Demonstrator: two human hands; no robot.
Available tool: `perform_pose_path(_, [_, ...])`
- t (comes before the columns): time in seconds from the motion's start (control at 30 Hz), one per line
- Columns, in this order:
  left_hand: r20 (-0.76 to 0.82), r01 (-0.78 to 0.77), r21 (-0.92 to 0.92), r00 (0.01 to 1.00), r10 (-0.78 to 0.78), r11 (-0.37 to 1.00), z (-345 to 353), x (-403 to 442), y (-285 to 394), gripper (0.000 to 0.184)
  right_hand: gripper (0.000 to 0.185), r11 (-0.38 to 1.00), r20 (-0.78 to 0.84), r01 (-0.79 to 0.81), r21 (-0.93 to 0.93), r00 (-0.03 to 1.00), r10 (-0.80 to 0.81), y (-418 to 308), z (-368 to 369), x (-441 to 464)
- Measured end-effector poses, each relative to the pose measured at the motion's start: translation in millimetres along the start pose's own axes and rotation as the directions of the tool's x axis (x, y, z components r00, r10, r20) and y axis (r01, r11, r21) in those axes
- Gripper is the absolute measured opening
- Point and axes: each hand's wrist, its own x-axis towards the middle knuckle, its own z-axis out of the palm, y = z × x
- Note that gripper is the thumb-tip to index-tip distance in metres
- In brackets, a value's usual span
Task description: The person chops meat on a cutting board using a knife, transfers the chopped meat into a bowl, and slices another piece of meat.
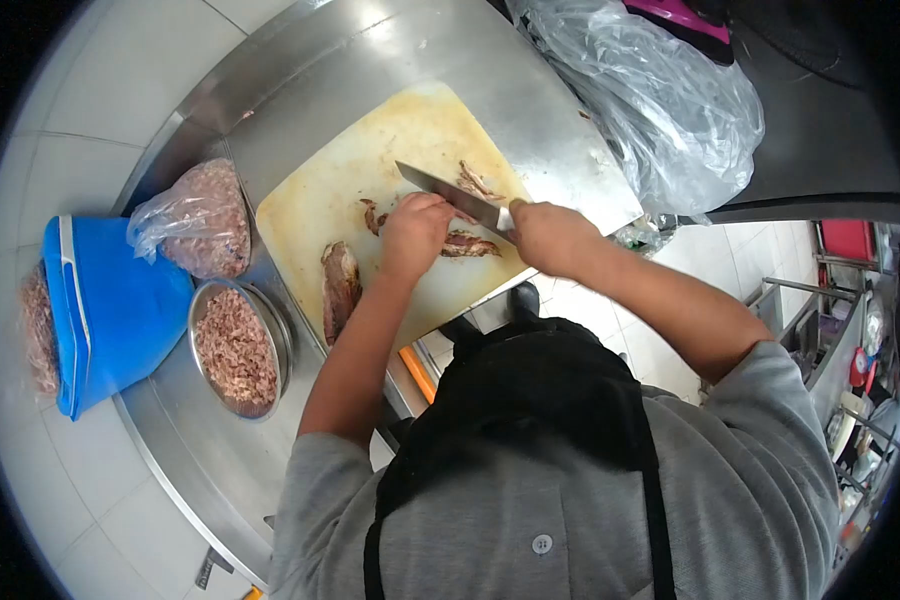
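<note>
Clasping a knife (pixel 470 204) in the right grip (pixel 553 238) over a board (pixel 355 165); curling the left grip (pixel 415 232) beside the blade (pixel 428 180); cannot tell if pinching meat (pixel 470 244).

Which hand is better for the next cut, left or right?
Probably the right hand: it grips the knife, with the blade over the cutting board. The left hand has no knife; its fingers are close beside the blade.

The right hand (pixel 555 242) mostly hides the white handle (pixel 515 207) of the long steel knife (pixel 453 191); the top edge crops a clear plastic bag (pixel 660 100) and a magenta-and-black object (pixel 678 18).
</note>
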Motion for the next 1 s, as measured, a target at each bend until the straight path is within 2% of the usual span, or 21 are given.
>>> perform_pose_path(0.03, [0.007, 0.0, 0.006, 1.0, 0.0, 1.0, -5.8, -2.9, -0.8, 0.007, 0.025, 1.0, 0.034, -0.012, 0.001, 0.999, 0.012, -0.8, -11.4, 4.1])
perform_pose_path(0.1, [-0.024, 0.113, -0.177, 0.993, -0.119, 0.978, -20.6, 4.6, -8.1, 0.008, 0.028, 0.997, 0.014, 0.042, -0.064, 0.999, -0.041, 8.0, -21.3, 0.9])
perform_pose_path(0.13, [-0.027, 0.099, -0.17, 0.994, -0.105, 0.981, -30.3, 7.6, -11.0, 0.008, 0.028, 0.997, -0.001, 0.043, -0.061, 0.999, -0.043, 9.3, -27.3, -5.0])
perform_pose_path(0.2, [-0.082, 0.348, -0.063, 0.932, -0.352, 0.935, -47.7, -0.2, -9.3, 0.012, 0.029, 0.996, 0.008, 0.036, -0.081, 0.999, -0.036, 7.6, -29.5, -23.5])
perform_pose_path(0.23, [-0.084, 0.351, -0.057, 0.931, -0.354, 0.935, -49.7, -2.7, -6.0, 0.012, 0.029, 0.996, 0.009, 0.043, -0.079, 0.999, -0.042, 7.4, -27.0, -26.5])
perform_pose_path(0.3, [0.049, 0.227, 0.001, 0.973, -0.227, 0.974, -49.0, -4.1, 2.8, 0.014, 0.026, 0.994, 0.087, 0.046, -0.098, 0.995, -0.038, 9.2, -21.4, -29.7])
perform_pose_path(0.33, [0.045, 0.223, 0.003, 0.974, -0.223, 0.975, -47.5, -4.7, 9.1, 0.014, 0.026, 0.995, 0.078, 0.026, -0.1, 0.997, -0.018, 14.8, -13.9, -25.1])
perform_pose_path(0.4, [0.21, 0.213, 0.052, 0.953, -0.219, 0.976, -42.7, -7.8, 20.7, 0.014, 0.027, 0.998, 0.045, 0.024, -0.061, 0.999, -0.021, 20.9, -10.2, -24.3])
perform_pose_path(0.53, [0.222, 0.204, 0.007, 0.954, -0.2, 0.979, -29.1, -5.7, 29.8, 0.014, 0.03, 1.0, 0.018, 0.017, 0.005, 1.0, -0.017, 26.4, 2.3, -22.4])
perform_pose_path(0.6, [0.289, 0.086, 0.057, 0.952, -0.099, 0.995, -22.1, -1.6, 32.1, 0.016, 0.03, 1.0, 0.01, 0.015, 0.022, 1.0, -0.015, 28.3, 4.5, -24.0])
perform_pose_path(0.73, [0.243, -0.019, 0.198, 0.969, -0.031, 0.98, -18.8, 6.9, 28.1, 0.021, 0.03, 0.997, -0.01, -0.01, 0.077, 1.0, 0.011, 29.8, 11.8, -25.6])
perform_pose_path(0.8, [-0.023, 0.101, 0.164, 0.995, -0.098, 0.981, -26.2, 4.6, 25.4, 0.024, 0.03, 0.998, -0.016, -0.015, 0.068, 1.0, 0.016, 29.4, 10.4, -31.4])
perform_pose_path(0.83, [-0.022, 0.095, 0.165, 0.995, -0.093, 0.982, -28.9, 1.7, 19.6, 0.024, 0.03, 0.998, -0.015, -0.022, 0.064, 1.0, 0.023, 29.2, 10.4, -33.1])
perform_pose_path(0.9, [-0.029, 0.27, 0.161, 0.963, -0.269, 0.949, -31.3, -9.5, 8.9, 0.024, 0.03, 0.998, -0.005, -0.012, 0.069, 1.0, 0.013, 28.8, 10.1, -33.7])
perform_pose_path(0.93, [-0.034, 0.272, 0.163, 0.962, -0.271, 0.948, -29.1, -11.3, 4.8, 0.024, 0.03, 0.998, -0.015, -0.001, 0.062, 1.0, 0.002, 27.0, 8.0, -34.0])
perform_pose_path(1.0, [0.003, 0.194, 0.008, 0.981, -0.194, 0.981, -24.8, -6.6, -1.2, 0.022, 0.029, 0.999, -0.029, 0.01, 0.047, 1.0, -0.008, 23.0, 1.9, -32.8])
